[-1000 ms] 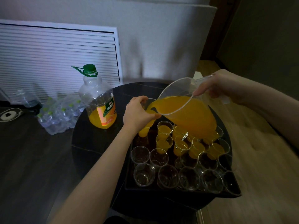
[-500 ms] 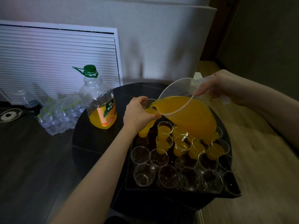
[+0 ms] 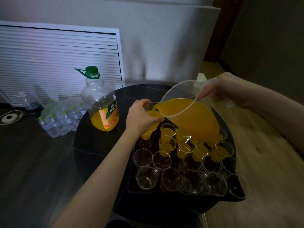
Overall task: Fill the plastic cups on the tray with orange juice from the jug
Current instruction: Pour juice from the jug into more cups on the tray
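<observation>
Round dark counter [image 3: 92, 145], item list. Black tray [image 3: 131, 186]: holds clear plastic cups; far rows filled with orange juice [image 3: 166, 131], near rows [image 3: 146, 178] empty. Left hand [image 3: 141, 117]: grip clamped around one cup [image 3: 152, 112] lifted above the tray's far left corner, cup holding juice. Right hand [image 3: 225, 89]: grip closed on the handle of the clear jug [image 3: 189, 112], tilted, spout at the held cup's rim, juice at the lip. Large juice bottle [image 3: 102, 102], green cap, upright on the counter left of the tray. Pack of water bottles [image 3: 60, 117] on the floor beyond.
</observation>
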